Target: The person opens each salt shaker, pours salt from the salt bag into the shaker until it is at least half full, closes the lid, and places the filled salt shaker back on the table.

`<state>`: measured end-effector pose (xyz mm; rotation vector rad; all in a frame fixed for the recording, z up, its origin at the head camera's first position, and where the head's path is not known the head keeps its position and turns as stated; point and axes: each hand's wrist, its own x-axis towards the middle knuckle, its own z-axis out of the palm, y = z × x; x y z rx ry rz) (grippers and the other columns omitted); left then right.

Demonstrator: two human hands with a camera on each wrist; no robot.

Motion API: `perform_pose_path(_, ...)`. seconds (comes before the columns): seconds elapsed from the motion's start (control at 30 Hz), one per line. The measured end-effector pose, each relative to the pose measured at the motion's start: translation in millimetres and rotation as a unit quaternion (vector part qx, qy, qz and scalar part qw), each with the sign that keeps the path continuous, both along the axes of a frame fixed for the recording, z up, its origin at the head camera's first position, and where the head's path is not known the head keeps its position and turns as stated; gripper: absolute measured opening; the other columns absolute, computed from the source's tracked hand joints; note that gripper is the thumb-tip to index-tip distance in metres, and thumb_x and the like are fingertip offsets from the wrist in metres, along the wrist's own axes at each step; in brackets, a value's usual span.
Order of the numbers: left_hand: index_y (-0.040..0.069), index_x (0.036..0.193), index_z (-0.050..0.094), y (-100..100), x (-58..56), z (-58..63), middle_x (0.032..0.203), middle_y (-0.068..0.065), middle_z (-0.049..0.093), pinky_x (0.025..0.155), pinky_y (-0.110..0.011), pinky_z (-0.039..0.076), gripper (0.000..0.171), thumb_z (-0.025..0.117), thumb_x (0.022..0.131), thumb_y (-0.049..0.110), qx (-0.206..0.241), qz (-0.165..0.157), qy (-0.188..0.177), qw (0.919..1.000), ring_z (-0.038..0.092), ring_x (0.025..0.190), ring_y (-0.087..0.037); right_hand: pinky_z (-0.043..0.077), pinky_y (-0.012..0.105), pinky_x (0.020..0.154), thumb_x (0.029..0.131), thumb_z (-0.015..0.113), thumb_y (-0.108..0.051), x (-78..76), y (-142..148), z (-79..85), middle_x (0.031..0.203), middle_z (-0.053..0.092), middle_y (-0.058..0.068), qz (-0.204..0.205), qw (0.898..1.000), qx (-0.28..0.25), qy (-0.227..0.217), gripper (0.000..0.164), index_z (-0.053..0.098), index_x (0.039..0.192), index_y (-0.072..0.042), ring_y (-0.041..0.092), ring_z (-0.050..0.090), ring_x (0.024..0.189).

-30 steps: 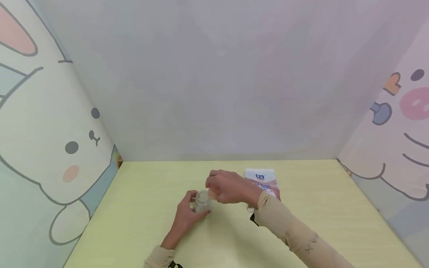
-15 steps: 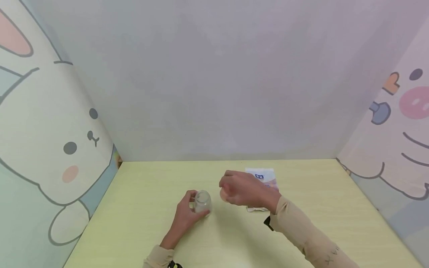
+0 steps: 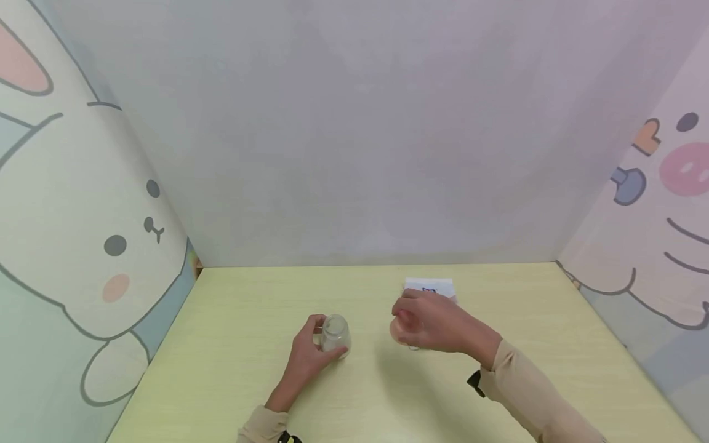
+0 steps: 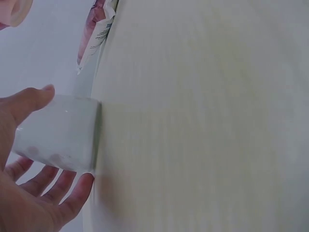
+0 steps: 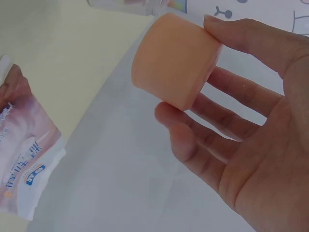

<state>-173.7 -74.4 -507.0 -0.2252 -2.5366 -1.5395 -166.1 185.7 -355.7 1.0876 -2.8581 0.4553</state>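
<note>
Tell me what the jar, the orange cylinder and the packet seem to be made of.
Jar: probably glass, perhaps clear plastic; it is see-through and glossy, with small highlights.
Orange cylinder: plastic or silicone, perhaps; its surface looks smooth, matte and evenly coloured.
Packet: likely plastic film, printed and creased; how glossy is hard to tell.

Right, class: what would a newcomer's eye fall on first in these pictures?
Probably the large rabbit-like cartoon on the left and the pink-snouted cartoon on the right. Next, the orange piece in the right hand, above the pale table. Then the clear jar standing there, gripped by the left hand.
</note>
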Motion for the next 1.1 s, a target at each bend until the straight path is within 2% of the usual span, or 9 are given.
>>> perform_pose_path(0.27,0.016,0.110,0.048,-0.4,1.0,0.8,0.101,-0.002,0.055,0.062,-0.029,0.052,0.061,0.080,0.060,0.029,0.007,-0.005,0.013,0.9999,0.051,0.092,-0.017,0.038,0.020,0.056,0.076,0.063,-0.032,8.1,18.4,-12.1,0.081,0.049,-0.014,-0.027,1.000,0.001,0.000,0.016,0.060,0.090,-0.023,0.004,0.046,0.068)
perform_pose_path(0.43,0.017,0.109,0.048,0.2,1.9,1.9,0.100,0.000,0.055,0.063,-0.028,0.051,0.060,0.081,0.059,0.027,0.006,-0.003,0.005,1.0000,0.051,0.092,-0.015,0.037,0.019,0.055,0.074,0.065,-0.033,10.9,32.3,-22.5,0.080,0.047,-0.016,-0.045,0.999,0.007,0.002,0.014,0.060,0.086,-0.027,0.004,0.043,0.065)
perform_pose_path(0.8,0.019,0.109,0.049,-0.8,0.5,3.2,0.100,0.000,0.055,0.063,-0.030,0.052,0.060,0.081,0.059,0.028,0.011,-0.002,0.005,0.9999,0.050,0.091,-0.013,0.040,0.021,0.059,0.074,0.066,-0.034,13.3,55.5,-33.0,0.080,0.048,-0.016,-0.062,0.998,0.007,0.003,0.018,0.061,0.087,-0.022,0.005,0.046,0.071)
perform_pose_path(1.1,0.019,0.108,0.048,-0.1,1.4,1.8,0.099,0.003,0.054,0.064,-0.029,0.051,0.060,0.081,0.059,0.028,0.007,0.003,-0.002,1.0000,0.050,0.091,-0.013,0.034,0.019,0.053,0.072,0.069,-0.033,19.8,71.4,-48.5,0.075,0.044,-0.013,-0.084,0.996,0.008,-0.005,0.018,0.061,0.084,-0.023,0.004,0.041,0.062)
